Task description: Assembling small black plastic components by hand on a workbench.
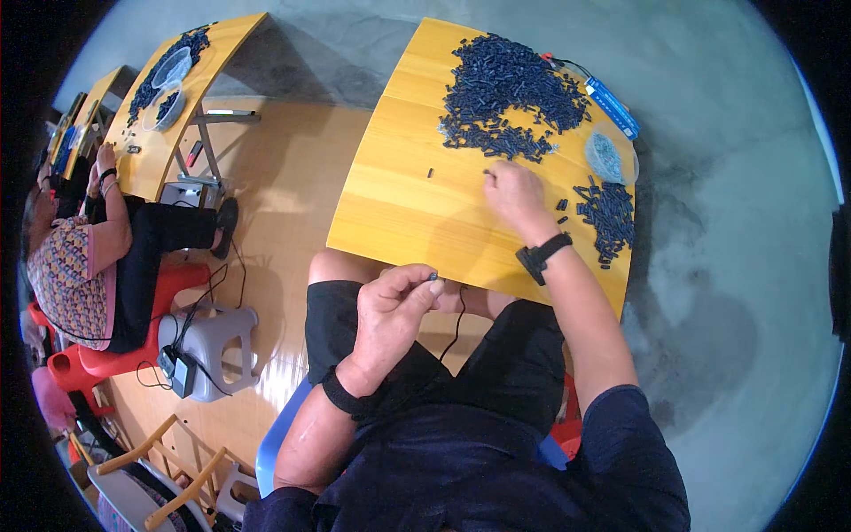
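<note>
Item in hand: one small dark piece (433, 277), pinched between thumb and fingertips of my left hand (396, 306). The grip is closed on it, held above my lap, just off the near edge of the table (390, 195).

Right hand (514, 195): resting palm down on the table, fingertips reaching a loose dark piece at the lower fringe of the big heap. I cannot tell whether that grip has closed on anything; the fingers look bent and close together, nothing visibly lifted.

Stock, unworked: large heap of small dark pieces (510, 93) at the far side of the table, spread wide and thick. One stray piece (431, 173) lies apart on bare wood.

Stock, set aside: smaller cluster of dark pieces (607, 217) at the right edge, near my right wrist. I judge this to be the finished lot. It is much smaller than the heap, so by my reading the work is in its early part, most of it left.

Adjuncts: clear shallow dish (610, 152) beside the cluster; blue stick-shaped object with a cord (612, 106) at the far right corner; black bands on both wrists.

Surroundings: another person (97, 257) seated at a second table (177, 97) to my left, with similar dark pieces and clear dishes; grey stool (217, 341) between us.
</note>
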